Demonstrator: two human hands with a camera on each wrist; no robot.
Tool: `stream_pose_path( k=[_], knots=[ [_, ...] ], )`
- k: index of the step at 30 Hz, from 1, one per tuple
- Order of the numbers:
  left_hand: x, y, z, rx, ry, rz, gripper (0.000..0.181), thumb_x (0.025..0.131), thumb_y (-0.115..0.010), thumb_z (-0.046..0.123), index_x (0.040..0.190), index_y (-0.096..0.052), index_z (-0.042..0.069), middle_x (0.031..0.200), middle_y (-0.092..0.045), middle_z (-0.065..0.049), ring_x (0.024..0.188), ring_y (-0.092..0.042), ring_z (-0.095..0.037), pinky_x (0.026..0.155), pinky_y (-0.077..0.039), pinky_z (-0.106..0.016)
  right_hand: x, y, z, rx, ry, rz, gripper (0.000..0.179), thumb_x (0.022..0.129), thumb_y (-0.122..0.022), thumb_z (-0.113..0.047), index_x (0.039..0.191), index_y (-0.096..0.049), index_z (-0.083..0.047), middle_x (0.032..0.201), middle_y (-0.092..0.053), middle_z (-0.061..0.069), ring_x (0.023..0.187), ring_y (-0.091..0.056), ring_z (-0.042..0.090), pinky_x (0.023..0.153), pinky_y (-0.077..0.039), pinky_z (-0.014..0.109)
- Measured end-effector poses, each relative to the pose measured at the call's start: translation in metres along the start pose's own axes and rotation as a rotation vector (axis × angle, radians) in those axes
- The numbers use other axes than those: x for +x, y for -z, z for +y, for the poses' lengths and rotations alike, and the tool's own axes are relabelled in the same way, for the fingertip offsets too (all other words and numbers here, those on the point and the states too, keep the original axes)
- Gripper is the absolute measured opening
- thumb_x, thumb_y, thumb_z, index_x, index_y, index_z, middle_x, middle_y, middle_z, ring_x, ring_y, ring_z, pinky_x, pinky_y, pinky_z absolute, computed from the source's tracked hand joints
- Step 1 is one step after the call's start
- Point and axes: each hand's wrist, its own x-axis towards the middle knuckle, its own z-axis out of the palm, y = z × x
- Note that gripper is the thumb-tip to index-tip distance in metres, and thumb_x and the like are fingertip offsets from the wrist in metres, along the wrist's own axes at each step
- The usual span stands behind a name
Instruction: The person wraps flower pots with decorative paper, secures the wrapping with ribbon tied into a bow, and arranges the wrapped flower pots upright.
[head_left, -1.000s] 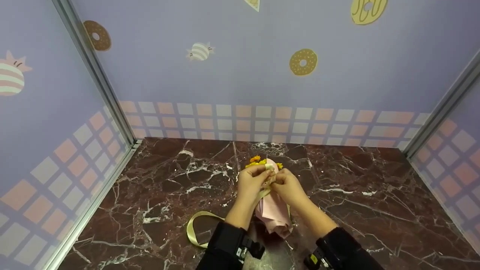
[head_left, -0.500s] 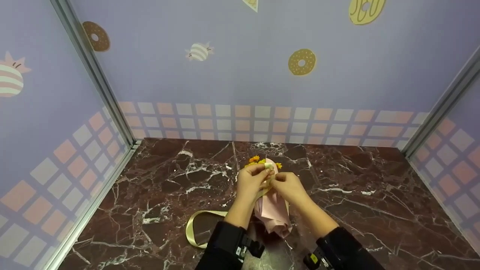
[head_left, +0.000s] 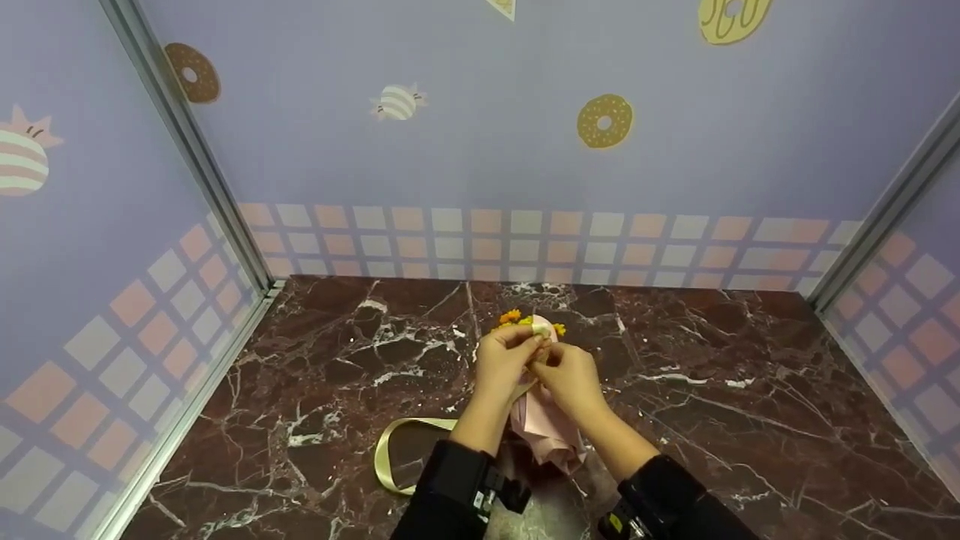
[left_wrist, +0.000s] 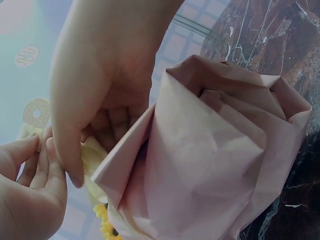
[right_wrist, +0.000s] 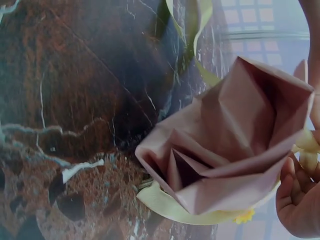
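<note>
A bouquet wrapped in pink paper [head_left: 544, 424] lies on the marble surface, its yellow and orange flowers [head_left: 511, 316] pointing away from me. Across its middle, my left hand [head_left: 501, 367] pinches a pale yellow satin ribbon [head_left: 541, 328] between thumb and fingers. My right hand [head_left: 574, 379] meets it from the right, thumb and fingertips pinched on the ribbon too. The knot area is largely hidden by the fingers. In the right wrist view, a ribbon loop [right_wrist: 307, 145] shows by the right hand's fingers [right_wrist: 286, 192], beside the folded paper end [right_wrist: 220, 150].
A long ribbon tail [head_left: 384, 457] curls on the dark red marble tabletop [head_left: 322, 360] left of my left forearm. Lilac patterned panels [head_left: 480, 150] stand at the back and both sides, joined by metal posts [head_left: 196, 150].
My right hand has shifted slightly left, closer to the left hand's fingertips. The left hand and the bouquet stay almost in place.
</note>
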Motion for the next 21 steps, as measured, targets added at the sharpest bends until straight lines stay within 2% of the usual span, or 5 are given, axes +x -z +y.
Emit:
stream_pose_path(
  k=[5,10,15,18,21],
  knots=[
    [0.0,0.0008,0.0005,-0.006,0.01,-0.003,0.012,0.084,-0.064,-0.015,0.096,-0.066,-0.019,0.081,-0.069,-0.013,0.068,-0.066,-0.014,0.064,-0.056,-0.024,0.001,0.0001,-0.0005,0.024,0.016,-0.013,0.003,0.079,-0.068,-0.001,0.079,-0.066,-0.003,0.07,-0.059,0.001,0.065,-0.053,0.016,0.058,-0.045,0.028],
    [0.0001,0.0011,0.0021,-0.035,0.028,-0.009,0.013,0.085,-0.063,-0.015,0.097,-0.066,-0.018,0.081,-0.069,-0.013,0.068,-0.067,-0.015,0.065,-0.057,-0.026,0.003,0.001,0.0013,0.012,0.042,-0.028,0.007,0.078,-0.07,-0.004,0.086,-0.07,-0.002,0.08,-0.061,0.003,0.073,-0.054,0.018,0.064,-0.046,0.031],
    [-0.0004,0.0021,0.0032,0.009,0.01,-0.018,0.013,0.085,-0.064,-0.013,0.098,-0.067,-0.017,0.083,-0.069,-0.012,0.068,-0.066,-0.014,0.063,-0.057,-0.026,0.005,0.0015,0.0035,-0.023,0.114,-0.054,0.006,0.077,-0.071,-0.004,0.077,-0.069,0.001,0.089,-0.054,0.005,0.084,-0.052,0.023,0.075,-0.046,0.037],
    [-0.0008,0.0035,0.0037,-0.019,0.035,-0.025,0.013,0.086,-0.062,-0.013,0.098,-0.066,-0.016,0.083,-0.067,-0.011,0.066,-0.065,-0.014,0.061,-0.057,-0.026,0.0056,0.0045,0.003,-0.068,0.135,-0.027,0.007,0.074,-0.072,-0.005,0.07,-0.068,0.0,0.09,-0.05,0.005,0.088,-0.049,0.026,0.078,-0.042,0.04],
    [-0.0006,0.0047,0.0041,-0.052,0.045,-0.033,0.012,0.087,-0.061,-0.012,0.098,-0.066,-0.016,0.082,-0.065,-0.011,0.065,-0.062,-0.014,0.058,-0.054,-0.024,0.0074,0.0081,0.0005,-0.057,0.164,-0.008,0.011,0.072,-0.073,-0.004,0.064,-0.066,-0.001,0.091,-0.046,0.006,0.09,-0.046,0.027,0.077,-0.04,0.039]
  ],
)
